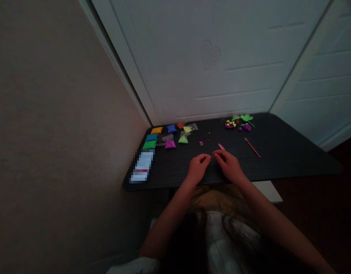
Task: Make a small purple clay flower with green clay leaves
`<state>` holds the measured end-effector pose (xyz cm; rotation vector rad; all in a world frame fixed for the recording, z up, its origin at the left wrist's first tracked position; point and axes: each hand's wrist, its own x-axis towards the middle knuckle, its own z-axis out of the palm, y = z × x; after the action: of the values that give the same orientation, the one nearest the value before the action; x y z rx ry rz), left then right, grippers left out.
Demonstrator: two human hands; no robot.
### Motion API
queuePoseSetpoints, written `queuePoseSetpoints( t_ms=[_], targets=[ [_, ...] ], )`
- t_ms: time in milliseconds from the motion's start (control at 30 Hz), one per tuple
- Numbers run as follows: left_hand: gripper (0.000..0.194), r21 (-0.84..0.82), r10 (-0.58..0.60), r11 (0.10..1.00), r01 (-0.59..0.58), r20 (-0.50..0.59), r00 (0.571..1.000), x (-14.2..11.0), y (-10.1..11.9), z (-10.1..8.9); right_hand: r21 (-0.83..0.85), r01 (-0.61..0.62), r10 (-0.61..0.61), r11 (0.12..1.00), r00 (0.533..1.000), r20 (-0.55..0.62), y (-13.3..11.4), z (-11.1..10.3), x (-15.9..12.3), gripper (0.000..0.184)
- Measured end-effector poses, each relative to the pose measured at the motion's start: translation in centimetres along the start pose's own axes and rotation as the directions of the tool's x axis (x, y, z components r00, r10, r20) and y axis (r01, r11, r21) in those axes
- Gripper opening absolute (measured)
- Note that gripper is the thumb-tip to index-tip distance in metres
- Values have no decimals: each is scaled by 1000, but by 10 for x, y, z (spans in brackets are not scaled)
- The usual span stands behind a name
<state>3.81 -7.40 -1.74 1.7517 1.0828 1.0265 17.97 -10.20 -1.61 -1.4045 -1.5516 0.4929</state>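
Note:
Over the near part of the dark table (175, 167), my left hand (198, 167) and my right hand (228, 164) face each other, fingertips almost meeting. Both are closed in a pinch, thumb against fingers. Anything between the fingertips is too small to make out. Just beyond my right fingers lies a flat pink tool (221, 146), its near end hidden by the hand. A tiny purple piece with pale spots (200, 143) rests ahead of my left hand. Close to it are a red bit (208, 140) and a yellow bit (209, 133).
Several coloured clay packets, including magenta (170, 144) and green (149, 145), lie at left behind a blurred pale rectangle (142, 166). At back right are a green clover shape (246, 118), a purple cluster (246, 127) and a purple-yellow piece (230, 124). A pink stick (252, 147) lies right.

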Motion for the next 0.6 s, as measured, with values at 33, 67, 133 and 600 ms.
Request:
queuePoseSetpoints(
  t_ms=[33, 67, 133, 600],
  targets=[
    [27, -1, 2, 1000, -2, 0, 1000, 0, 1, 0, -3, 1, -1, 1000, 1000, 5, -1, -1, 0, 28],
    [27, -1, 3, 1000, -3, -1, 1000, 0, 1, 0, -8, 1, -1, 1000, 1000, 10, -1, -1, 0, 29],
    [26, 0, 4, 1000, -4, -4, 1000, 0, 2, 0, -19, -5, 5, 1000, 1000, 21, -2, -2, 0, 33],
    [27, -13, 9, 1000, -9, -10, 1000, 0, -1, 1, 27, -21, 20, 999, 1000, 7, 0, 0, -1, 26]
  ],
)
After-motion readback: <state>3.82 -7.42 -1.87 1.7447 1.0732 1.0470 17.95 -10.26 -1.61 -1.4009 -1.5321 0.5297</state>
